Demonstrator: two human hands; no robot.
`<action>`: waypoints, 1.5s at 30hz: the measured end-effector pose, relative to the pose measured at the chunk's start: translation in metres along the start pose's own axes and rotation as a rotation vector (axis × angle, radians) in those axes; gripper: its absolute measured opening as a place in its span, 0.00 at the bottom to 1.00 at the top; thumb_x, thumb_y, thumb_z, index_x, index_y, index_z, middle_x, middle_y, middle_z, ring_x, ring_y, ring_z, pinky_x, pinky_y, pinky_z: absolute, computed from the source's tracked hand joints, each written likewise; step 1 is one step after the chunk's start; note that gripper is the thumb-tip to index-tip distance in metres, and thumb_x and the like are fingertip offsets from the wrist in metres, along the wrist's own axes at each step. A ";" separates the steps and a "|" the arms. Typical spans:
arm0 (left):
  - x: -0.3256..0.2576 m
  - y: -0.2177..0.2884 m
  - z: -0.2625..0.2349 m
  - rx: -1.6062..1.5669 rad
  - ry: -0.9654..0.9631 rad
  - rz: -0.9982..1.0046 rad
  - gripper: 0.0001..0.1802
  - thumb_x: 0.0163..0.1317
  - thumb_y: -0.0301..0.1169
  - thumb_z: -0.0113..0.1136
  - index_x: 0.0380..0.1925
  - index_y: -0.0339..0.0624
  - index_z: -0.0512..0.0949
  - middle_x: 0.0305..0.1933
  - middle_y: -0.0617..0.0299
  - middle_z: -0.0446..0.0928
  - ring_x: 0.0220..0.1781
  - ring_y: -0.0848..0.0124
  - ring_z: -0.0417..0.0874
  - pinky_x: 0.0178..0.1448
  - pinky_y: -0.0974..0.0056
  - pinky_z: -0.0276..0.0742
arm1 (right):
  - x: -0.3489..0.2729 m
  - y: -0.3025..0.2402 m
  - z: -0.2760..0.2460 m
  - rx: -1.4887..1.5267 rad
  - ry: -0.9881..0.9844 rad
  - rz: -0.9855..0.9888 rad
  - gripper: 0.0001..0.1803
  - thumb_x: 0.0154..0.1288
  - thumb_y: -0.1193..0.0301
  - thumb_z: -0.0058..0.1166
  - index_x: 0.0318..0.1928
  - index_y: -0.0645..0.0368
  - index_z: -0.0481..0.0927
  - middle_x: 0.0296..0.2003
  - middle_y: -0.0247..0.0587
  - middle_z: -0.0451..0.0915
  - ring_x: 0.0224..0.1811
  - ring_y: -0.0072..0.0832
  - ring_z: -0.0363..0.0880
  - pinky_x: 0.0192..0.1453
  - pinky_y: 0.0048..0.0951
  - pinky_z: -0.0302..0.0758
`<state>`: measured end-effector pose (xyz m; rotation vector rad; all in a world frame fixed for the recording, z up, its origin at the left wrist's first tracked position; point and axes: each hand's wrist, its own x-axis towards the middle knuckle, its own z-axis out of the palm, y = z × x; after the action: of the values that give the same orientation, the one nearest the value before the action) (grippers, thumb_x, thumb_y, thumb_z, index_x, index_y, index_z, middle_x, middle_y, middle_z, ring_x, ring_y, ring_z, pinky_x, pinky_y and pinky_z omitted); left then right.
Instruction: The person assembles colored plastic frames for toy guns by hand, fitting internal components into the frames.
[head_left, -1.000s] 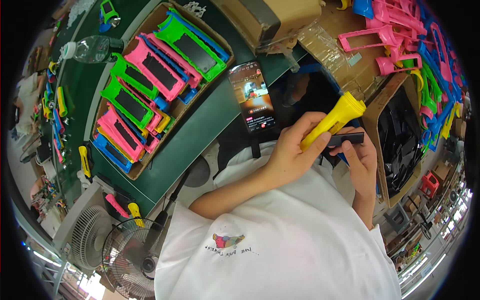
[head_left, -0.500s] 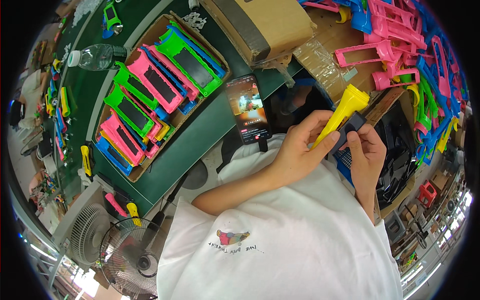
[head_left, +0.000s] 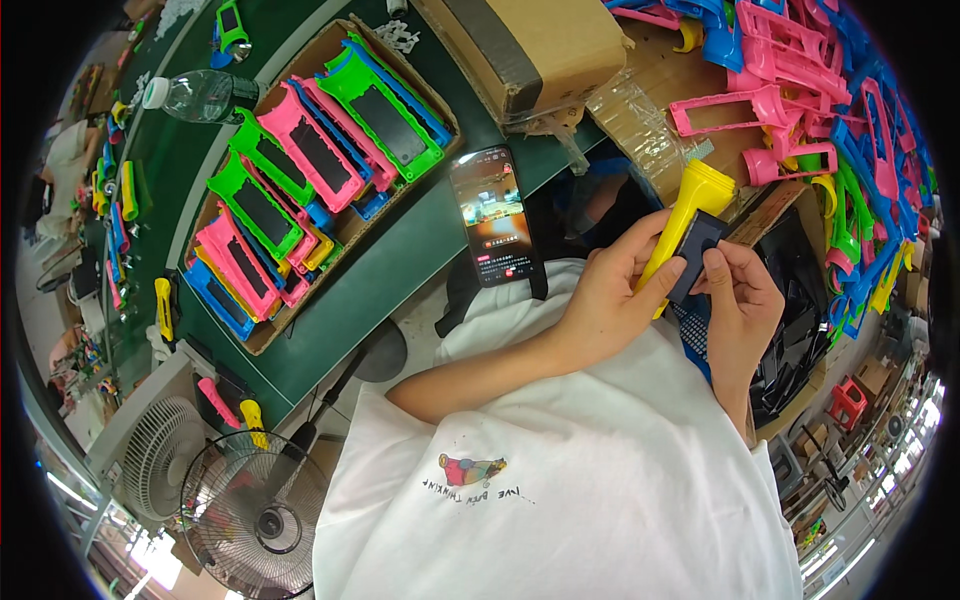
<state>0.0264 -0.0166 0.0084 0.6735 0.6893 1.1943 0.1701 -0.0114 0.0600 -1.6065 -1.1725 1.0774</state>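
Green workbench (head_left: 400,290), hands half-hiding yellow torch body (head_left: 690,215)

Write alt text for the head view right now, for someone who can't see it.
A person's left hand grips a yellow plastic torch body while the right hand presses a small black panel against its side. Nearby on the green table lie a lit phone and a cardboard tray of pink, green and blue cases.
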 end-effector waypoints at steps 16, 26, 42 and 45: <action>-0.006 -0.005 -0.005 0.013 0.093 -0.016 0.21 0.75 0.24 0.55 0.65 0.34 0.67 0.43 0.63 0.84 0.41 0.83 0.80 0.44 0.74 0.77 | -0.001 0.002 0.010 -0.008 -0.084 -0.019 0.11 0.71 0.75 0.63 0.49 0.67 0.80 0.37 0.35 0.84 0.35 0.15 0.80 0.38 0.18 0.77; -0.004 -0.007 -0.010 -0.050 0.060 0.016 0.20 0.77 0.28 0.55 0.64 0.33 0.67 0.48 0.59 0.85 0.47 0.80 0.83 0.52 0.71 0.80 | 0.003 0.005 0.003 0.053 -0.200 0.066 0.11 0.72 0.74 0.61 0.49 0.68 0.80 0.37 0.37 0.85 0.33 0.15 0.80 0.37 0.18 0.78; 0.001 -0.008 -0.004 -0.122 0.111 0.012 0.20 0.76 0.27 0.55 0.64 0.33 0.68 0.55 0.57 0.82 0.52 0.78 0.81 0.57 0.71 0.77 | 0.009 -0.004 -0.001 -0.012 -0.245 0.158 0.08 0.71 0.74 0.62 0.46 0.65 0.81 0.35 0.33 0.84 0.31 0.13 0.77 0.35 0.15 0.75; 0.003 -0.008 -0.002 -0.148 0.113 0.009 0.20 0.77 0.28 0.55 0.64 0.33 0.68 0.55 0.58 0.82 0.52 0.78 0.81 0.58 0.71 0.76 | 0.011 -0.005 -0.001 -0.038 -0.241 0.175 0.08 0.70 0.74 0.63 0.46 0.65 0.81 0.34 0.32 0.83 0.30 0.12 0.78 0.35 0.15 0.75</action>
<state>0.0300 -0.0157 0.0007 0.4887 0.6853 1.2851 0.1723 -0.0001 0.0637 -1.6673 -1.2303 1.4007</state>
